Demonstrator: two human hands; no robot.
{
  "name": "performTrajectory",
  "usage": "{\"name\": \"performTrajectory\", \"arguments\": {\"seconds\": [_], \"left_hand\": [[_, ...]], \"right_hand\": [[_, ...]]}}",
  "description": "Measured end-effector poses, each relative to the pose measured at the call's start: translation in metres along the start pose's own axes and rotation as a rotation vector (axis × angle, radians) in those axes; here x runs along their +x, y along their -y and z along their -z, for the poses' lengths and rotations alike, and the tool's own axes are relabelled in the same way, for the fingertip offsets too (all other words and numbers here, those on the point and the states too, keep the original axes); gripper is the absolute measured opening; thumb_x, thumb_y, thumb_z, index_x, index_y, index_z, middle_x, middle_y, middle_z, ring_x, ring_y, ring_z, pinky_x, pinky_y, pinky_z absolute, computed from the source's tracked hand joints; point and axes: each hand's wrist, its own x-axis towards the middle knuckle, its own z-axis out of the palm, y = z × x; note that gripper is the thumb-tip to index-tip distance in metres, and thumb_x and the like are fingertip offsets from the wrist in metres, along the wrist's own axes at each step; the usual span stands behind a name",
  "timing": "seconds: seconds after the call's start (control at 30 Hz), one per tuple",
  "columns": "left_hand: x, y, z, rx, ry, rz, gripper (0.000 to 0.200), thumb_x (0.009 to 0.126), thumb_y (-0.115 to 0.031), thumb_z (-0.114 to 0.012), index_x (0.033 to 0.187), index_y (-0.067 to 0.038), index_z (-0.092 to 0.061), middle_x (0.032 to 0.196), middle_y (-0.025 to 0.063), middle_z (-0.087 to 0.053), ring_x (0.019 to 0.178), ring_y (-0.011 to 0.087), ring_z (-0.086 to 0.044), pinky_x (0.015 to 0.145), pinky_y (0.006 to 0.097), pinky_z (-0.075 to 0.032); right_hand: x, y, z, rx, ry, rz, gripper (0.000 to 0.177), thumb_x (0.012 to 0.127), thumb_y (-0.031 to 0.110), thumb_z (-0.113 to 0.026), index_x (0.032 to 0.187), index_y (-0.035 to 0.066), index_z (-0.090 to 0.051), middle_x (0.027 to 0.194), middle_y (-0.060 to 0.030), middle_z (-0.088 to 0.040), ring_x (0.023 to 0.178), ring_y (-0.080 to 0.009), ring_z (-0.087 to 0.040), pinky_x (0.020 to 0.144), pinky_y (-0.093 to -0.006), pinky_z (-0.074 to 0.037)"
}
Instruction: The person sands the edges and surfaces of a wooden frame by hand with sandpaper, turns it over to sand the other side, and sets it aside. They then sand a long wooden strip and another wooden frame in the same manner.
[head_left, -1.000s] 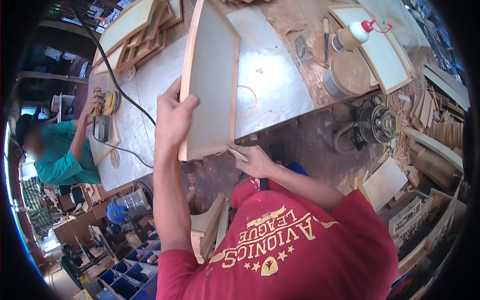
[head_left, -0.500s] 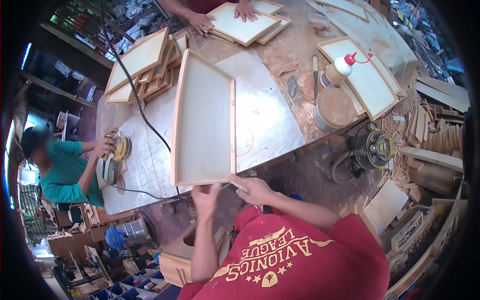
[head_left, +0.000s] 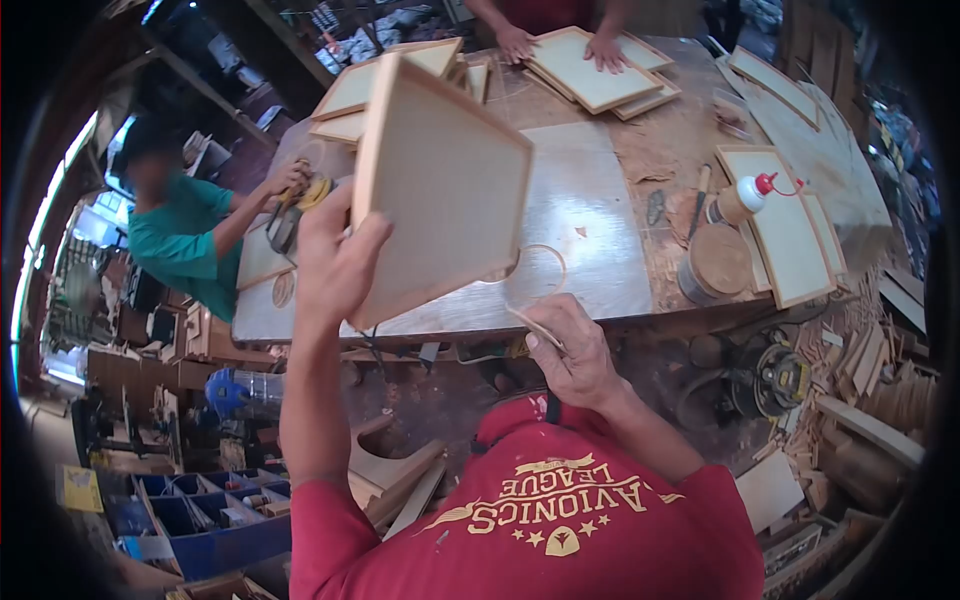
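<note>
Scattered wood offcuts surrounded a tabletop [head_left: 605,240] in a cluttered workshop. At far left, a co-worker [head_left: 185,235] in a teal shirt gripped a yellow sander [head_left: 315,193]. Next, the left hand [head_left: 342,265] had its fingers closed on the left edge of a wood-framed panel [head_left: 450,180], tilted above the tabletop. Just beside its lower right corner, the right hand [head_left: 577,350] pinched a thin flat piece [head_left: 540,328]. Farther right stood a red-tipped squeeze bottle [head_left: 740,197].
</note>
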Motion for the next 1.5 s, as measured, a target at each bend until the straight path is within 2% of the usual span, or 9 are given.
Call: {"name": "performTrajectory", "arguments": {"seconds": [0.2,0.33,0.57,0.7,0.8,0.9,1.2,1.37,1.5], "left_hand": [[0.057,-0.060,-0.016,0.234,0.205,0.029,0.037,0.084,-0.022,-0.063,0.103,0.010,-0.071,0.077,0.0177,-0.071,0.073,0.0212,-0.069,0.073,0.0369,-0.055],[0.086,-0.059,-0.036,0.278,0.281,0.087,0.039,0.086,-0.024,-0.063,0.104,0.010,-0.072,0.084,0.0209,-0.073,0.080,0.0247,-0.072,0.079,0.0392,-0.056],[0.092,-0.069,-0.061,0.213,0.393,0.125,0.046,0.088,-0.029,-0.065,0.112,0.010,-0.071,0.095,0.0244,-0.075,0.090,0.0305,-0.074,0.087,0.0406,-0.055],[0.097,-0.067,-0.069,0.193,0.372,0.119,0.049,0.087,-0.029,-0.065,0.115,0.011,-0.069,0.100,0.0261,-0.074,0.095,0.0322,-0.073,0.090,0.0411,-0.054],[0.094,-0.068,-0.065,0.169,0.360,0.146,0.050,0.087,-0.029,-0.065,0.116,0.011,-0.069,0.102,0.0261,-0.074,0.098,0.0321,-0.073,0.092,0.0406,-0.053],[0.096,-0.069,-0.066,0.213,0.386,0.147,0.045,0.091,-0.027,-0.065,0.118,0.008,-0.069,0.102,0.0150,-0.073,0.095,0.0214,-0.069,0.086,0.0342,-0.053],[0.091,-0.075,-0.071,0.202,0.395,0.123,0.046,0.090,-0.029,-0.065,0.119,0.007,-0.069,0.101,0.0150,-0.073,0.093,0.0208,-0.069,0.087,0.0335,-0.052],[0.104,-0.061,-0.060,0.210,0.422,0.151,0.048,0.091,-0.031,-0.064,0.122,0.005,-0.070,0.102,0.0143,-0.074,0.092,0.0205,-0.070,0.086,0.0323,-0.052],[0.098,-0.067,-0.063,0.196,0.402,0.154,0.044,0.091,-0.030,-0.064,0.117,0.005,-0.071,0.093,0.0113,-0.073,0.084,0.0177,-0.069,0.082,0.0306,-0.052]], "right_hand": [[0.034,0.019,-0.008,0.009,-0.055,0.111,0.030,0.097,0.004,-0.068,0.126,-0.003,-0.071,0.109,-0.0141,-0.065,0.087,-0.0224,-0.065,0.074,-0.0329,-0.053],[0.076,0.038,-0.019,0.052,-0.202,0.200,0.034,0.091,0.003,-0.070,0.125,0.002,-0.073,0.104,-0.0158,-0.065,0.089,-0.0322,-0.065,0.078,-0.0403,-0.053],[0.093,0.049,-0.030,0.146,-0.265,0.060,0.038,0.091,0.008,-0.070,0.128,0.003,-0.072,0.105,-0.0168,-0.063,0.097,-0.0355,-0.065,0.084,-0.0464,-0.054],[0.100,0.051,-0.033,0.035,-0.240,0.133,0.039,0.092,0.006,-0.067,0.130,0.003,-0.071,0.109,-0.0179,-0.062,0.098,-0.0368,-0.065,0.085,-0.0470,-0.054],[0.101,0.053,-0.039,0.038,-0.234,0.148,0.040,0.091,0.004,-0.065,0.130,0.002,-0.071,0.110,-0.0184,-0.062,0.099,-0.0370,-0.065,0.086,-0.0465,-0.054],[0.099,0.049,-0.040,0.031,-0.242,0.159,0.041,0.089,0.003,-0.066,0.130,0.000,-0.070,0.108,-0.0183,-0.062,0.099,-0.0373,-0.065,0.085,-0.0455,-0.054],[0.100,0.051,-0.026,0.056,-0.226,0.199,0.042,0.083,-0.002,-0.065,0.124,-0.001,-0.071,0.104,-0.0206,-0.062,0.097,-0.0405,-0.062,0.084,-0.0467,-0.053],[0.039,-0.041,-0.059,-0.095,-0.257,0.141,0.039,0.084,-0.003,-0.064,0.122,-0.002,-0.072,0.107,-0.0191,-0.062,0.101,-0.0378,-0.058,0.090,-0.0455,-0.049],[0.031,-0.041,-0.062,-0.099,-0.284,0.078,0.038,0.086,-0.006,-0.066,0.123,-0.001,-0.074,0.104,-0.0154,-0.064,0.098,-0.0328,-0.061,0.087,-0.0408,-0.051]]}}
